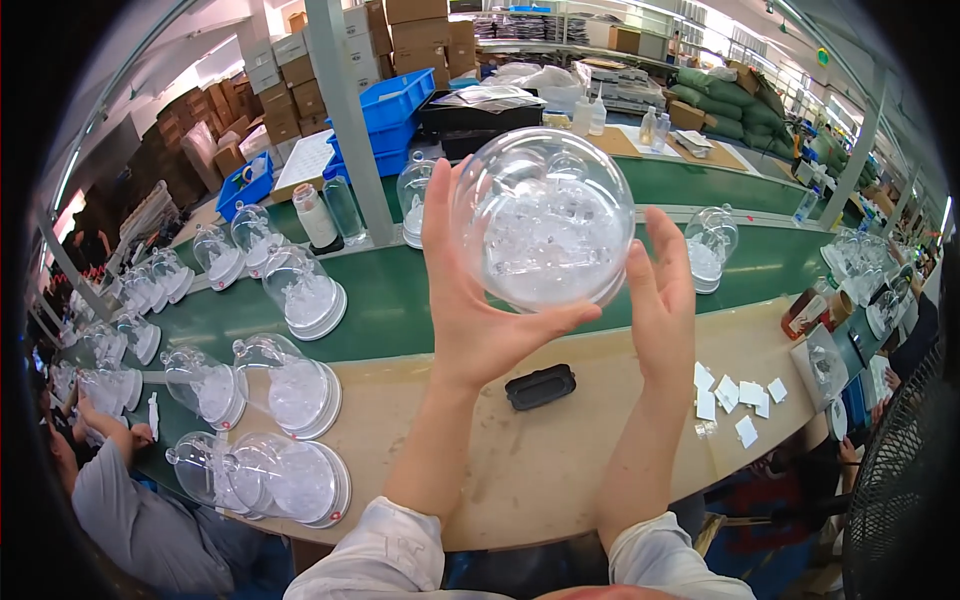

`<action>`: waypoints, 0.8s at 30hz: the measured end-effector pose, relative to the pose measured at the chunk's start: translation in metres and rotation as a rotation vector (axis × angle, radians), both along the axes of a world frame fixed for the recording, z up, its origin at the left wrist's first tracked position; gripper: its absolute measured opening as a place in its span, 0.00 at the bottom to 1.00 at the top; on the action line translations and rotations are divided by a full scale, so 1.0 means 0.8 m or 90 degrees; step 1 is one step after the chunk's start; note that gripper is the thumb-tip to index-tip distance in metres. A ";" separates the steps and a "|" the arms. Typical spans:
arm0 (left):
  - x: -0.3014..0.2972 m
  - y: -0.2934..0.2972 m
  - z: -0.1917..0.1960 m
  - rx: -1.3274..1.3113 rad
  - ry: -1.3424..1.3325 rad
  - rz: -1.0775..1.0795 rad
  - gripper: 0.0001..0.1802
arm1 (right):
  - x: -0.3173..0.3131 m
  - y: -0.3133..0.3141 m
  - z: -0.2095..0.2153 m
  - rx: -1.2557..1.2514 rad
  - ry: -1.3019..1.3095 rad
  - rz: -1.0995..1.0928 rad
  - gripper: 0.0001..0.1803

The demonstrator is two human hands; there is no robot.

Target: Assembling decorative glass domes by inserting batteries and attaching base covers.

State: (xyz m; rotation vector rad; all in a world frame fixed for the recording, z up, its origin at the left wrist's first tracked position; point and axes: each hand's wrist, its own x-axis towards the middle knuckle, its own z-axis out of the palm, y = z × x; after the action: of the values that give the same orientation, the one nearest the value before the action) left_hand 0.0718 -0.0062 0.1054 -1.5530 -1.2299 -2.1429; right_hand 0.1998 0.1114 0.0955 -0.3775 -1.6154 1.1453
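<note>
A transparent dome (545,215) with white, glittery contents is raised above the bench between my two hands. Around its left side and underneath curl the fingers and thumb of my left hand (478,315). My right hand (663,305) grips the dome's lower right side with bent fingertips and thumb. The contents look like white and see-through pieces, too blurred to name. Below the dome, a small black oblong tray (540,387) lies on the tan bench top (520,470). White square pieces (735,395) are scattered to the right of my right forearm.
Several similar domes on white bases (300,395) crowd the left of the bench, and one dome (710,250) stands on the green belt (390,310) at right. A co-worker (150,510) sits at left. A black fan (900,460) is at right; a grey post (350,120) rises beyond the belt.
</note>
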 end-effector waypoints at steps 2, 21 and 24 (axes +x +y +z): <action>-0.006 0.001 -0.003 -0.019 0.085 0.045 0.81 | 0.004 -0.003 0.005 0.009 0.013 0.018 0.32; 0.023 0.035 -0.016 0.004 0.198 -0.079 0.74 | 0.036 -0.023 0.036 0.390 0.230 0.015 0.23; 0.020 0.037 -0.017 0.042 0.242 -0.063 0.77 | 0.039 -0.025 0.032 0.498 0.204 -0.017 0.23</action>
State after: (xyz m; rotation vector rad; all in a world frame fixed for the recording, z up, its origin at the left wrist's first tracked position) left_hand 0.0881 0.0234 0.0916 -1.9128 -0.9648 -1.8035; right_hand 0.2311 0.0918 0.1212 0.2806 -1.6201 0.4506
